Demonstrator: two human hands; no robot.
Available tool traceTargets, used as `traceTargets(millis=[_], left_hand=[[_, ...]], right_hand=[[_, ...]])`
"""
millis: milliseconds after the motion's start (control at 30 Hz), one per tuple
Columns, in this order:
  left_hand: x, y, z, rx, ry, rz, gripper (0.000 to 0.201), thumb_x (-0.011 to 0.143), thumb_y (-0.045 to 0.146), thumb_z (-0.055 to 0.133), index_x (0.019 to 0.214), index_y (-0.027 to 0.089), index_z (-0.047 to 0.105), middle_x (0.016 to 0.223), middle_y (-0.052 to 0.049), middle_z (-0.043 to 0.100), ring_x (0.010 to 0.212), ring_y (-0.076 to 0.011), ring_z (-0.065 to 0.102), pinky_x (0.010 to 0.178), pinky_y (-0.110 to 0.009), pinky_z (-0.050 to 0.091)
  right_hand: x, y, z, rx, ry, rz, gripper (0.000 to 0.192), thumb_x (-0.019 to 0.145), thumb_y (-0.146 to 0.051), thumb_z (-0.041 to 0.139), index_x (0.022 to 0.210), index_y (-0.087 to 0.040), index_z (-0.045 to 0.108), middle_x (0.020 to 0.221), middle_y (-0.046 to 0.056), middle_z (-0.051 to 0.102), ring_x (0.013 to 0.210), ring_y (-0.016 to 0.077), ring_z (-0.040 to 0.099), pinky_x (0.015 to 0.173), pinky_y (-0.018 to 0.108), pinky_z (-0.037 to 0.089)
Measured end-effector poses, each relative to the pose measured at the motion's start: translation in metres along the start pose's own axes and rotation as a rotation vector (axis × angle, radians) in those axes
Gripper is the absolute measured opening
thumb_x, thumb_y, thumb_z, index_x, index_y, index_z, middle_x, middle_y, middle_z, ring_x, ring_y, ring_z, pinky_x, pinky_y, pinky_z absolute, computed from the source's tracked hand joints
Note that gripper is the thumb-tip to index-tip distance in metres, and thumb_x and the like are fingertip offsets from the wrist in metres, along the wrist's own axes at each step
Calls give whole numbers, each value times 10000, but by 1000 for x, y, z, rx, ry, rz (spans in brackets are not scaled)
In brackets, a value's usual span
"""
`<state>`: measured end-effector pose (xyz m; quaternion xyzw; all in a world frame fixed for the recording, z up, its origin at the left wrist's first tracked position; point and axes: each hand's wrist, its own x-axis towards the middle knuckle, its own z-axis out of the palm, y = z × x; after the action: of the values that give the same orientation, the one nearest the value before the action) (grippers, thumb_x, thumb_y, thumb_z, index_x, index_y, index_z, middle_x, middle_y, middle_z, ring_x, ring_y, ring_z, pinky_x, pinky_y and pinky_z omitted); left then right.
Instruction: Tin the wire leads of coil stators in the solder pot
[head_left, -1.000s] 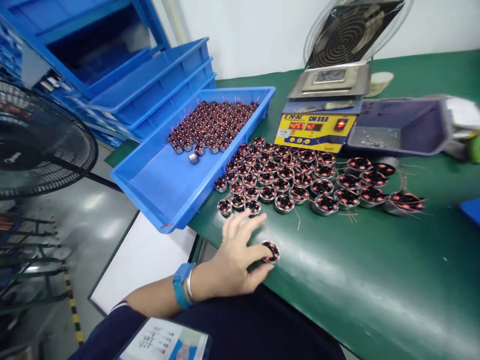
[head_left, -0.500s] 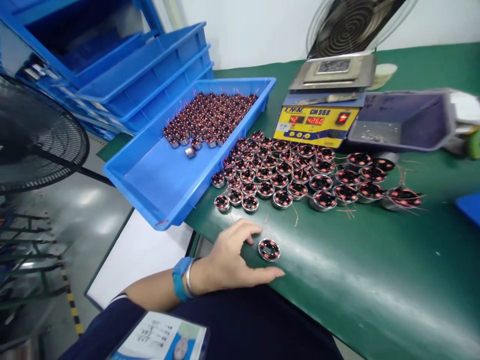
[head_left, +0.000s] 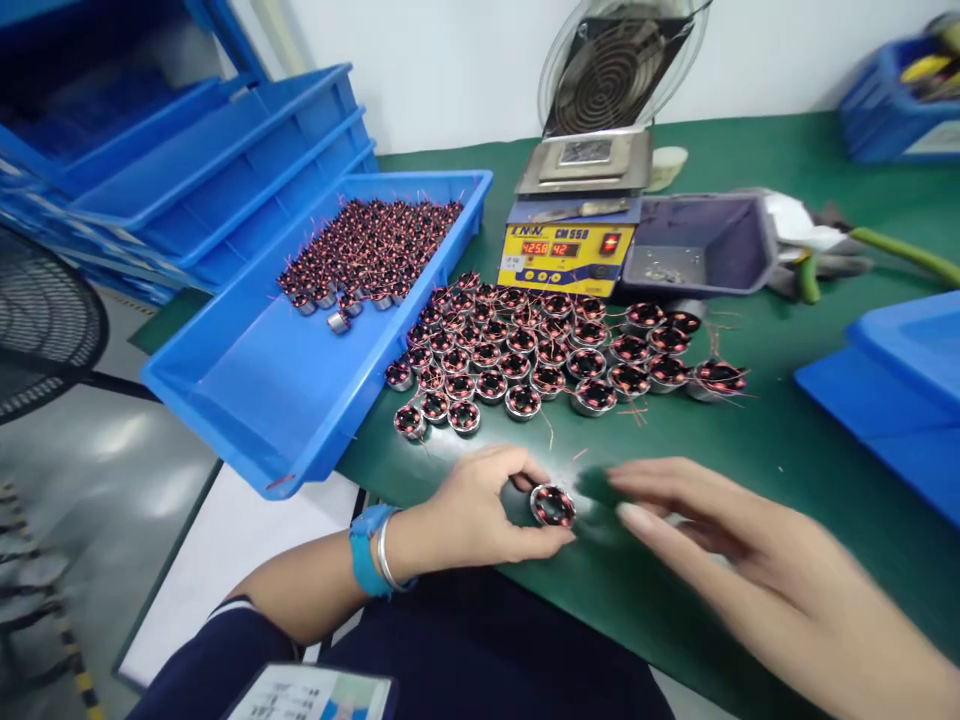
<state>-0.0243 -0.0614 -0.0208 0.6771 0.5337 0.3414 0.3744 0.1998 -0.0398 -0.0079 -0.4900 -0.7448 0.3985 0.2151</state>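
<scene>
My left hand (head_left: 487, 510) curves around a single wire-wound motor stator (head_left: 553, 506), a silvery ring with black and copper coils inside. Its thumb and index finger rest against the ring's near and far sides, on the green tabletop. To the right of that stator, a short gap away, my right hand (head_left: 735, 540) reaches in with nothing in it. Its thumb and fingers are apart and slightly blurred. Beyond both hands, several more stators (head_left: 523, 400) stand in rows, thin copper wires sticking out of them.
A blue tray (head_left: 247, 410) packed with stators at its far end sits at left, before stacked blue bins (head_left: 247, 150). Behind the rows stand a yellow-fronted solder pot (head_left: 562, 255) and a grey bin (head_left: 701, 240). A fan (head_left: 45, 320) is far left; blue trays (head_left: 900, 390) lie right.
My right hand has come into view from the right. My left thumb and finger have closed in on the single stator. The whole view has turned somewhat to the right.
</scene>
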Motion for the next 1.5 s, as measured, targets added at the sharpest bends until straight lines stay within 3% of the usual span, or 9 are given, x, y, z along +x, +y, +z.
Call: traceTargets(millis=[100, 233, 433, 633, 800, 933, 1167, 1367, 1500], left_hand=[[5, 0, 3, 16, 9, 30, 250, 644, 306, 764, 757, 171, 587, 708, 19, 606, 596, -90, 500, 587, -226, 412], [4, -1, 9, 49, 52, 111, 246, 642, 290, 744, 730, 178, 544, 682, 12, 595, 600, -107, 510, 562, -238, 406], [3, -1, 7, 21, 16, 42, 292, 625, 319, 776, 710, 183, 532, 713, -5, 620, 634, -120, 531, 587, -256, 423], [12, 3, -3, -28, -72, -91, 530, 512, 490, 860, 826, 164, 585, 688, 47, 510, 582, -78, 451, 539, -228, 368], [13, 7, 3, -53, -67, -72, 397, 579, 381, 837, 816, 165, 604, 678, 47, 528, 568, -70, 446, 540, -218, 390], [10, 6, 7, -80, -65, -53, 389, 611, 321, 804, 929, 160, 647, 753, 25, 571, 572, -66, 455, 543, -216, 413], [8, 6, 3, -199, -73, -215, 576, 499, 332, 876, 985, 147, 629, 799, 18, 604, 557, -44, 452, 528, -198, 415], [21, 8, 0, -539, -115, -464, 325, 670, 348, 790, 815, 113, 617, 631, 13, 597, 513, -46, 507, 488, -169, 391], [29, 5, 0, -591, -127, -485, 273, 685, 326, 783, 746, 111, 626, 551, 20, 602, 441, -51, 503, 438, -169, 379]], right_hand=[[32, -10, 19, 152, -103, 42, 506, 816, -657, 571, 844, -180, 737, 827, 104, 686, 629, 189, 643, 544, 300, 539], [42, -8, 30, 394, -62, 54, 519, 771, -671, 626, 604, -184, 686, 693, 71, 641, 608, 159, 613, 562, 271, 533], [35, 13, 12, 736, 319, 341, 478, 540, -642, 826, 678, -207, 682, 704, 29, 665, 612, 138, 646, 571, 250, 584], [37, -5, 20, 599, -33, 270, 568, 593, -573, 826, 940, -159, 653, 722, 74, 705, 530, 135, 608, 484, 244, 533], [43, -14, 37, 579, -8, 165, 565, 683, -542, 769, 1055, -157, 588, 641, 9, 640, 516, 124, 576, 469, 235, 501], [43, -7, 31, 649, -45, 164, 541, 688, -531, 770, 1050, -168, 597, 627, -8, 616, 539, 125, 587, 495, 236, 511], [43, 13, 4, 706, 218, 292, 537, 576, -530, 854, 957, -226, 628, 641, 5, 619, 569, 129, 591, 538, 236, 538], [36, -6, 25, 623, -72, 202, 587, 641, -492, 795, 1086, -172, 586, 791, 71, 707, 539, 142, 609, 519, 278, 545], [36, -12, 39, 634, -66, 122, 554, 712, -402, 716, 1169, -154, 523, 681, 14, 649, 520, 135, 590, 511, 259, 528]])
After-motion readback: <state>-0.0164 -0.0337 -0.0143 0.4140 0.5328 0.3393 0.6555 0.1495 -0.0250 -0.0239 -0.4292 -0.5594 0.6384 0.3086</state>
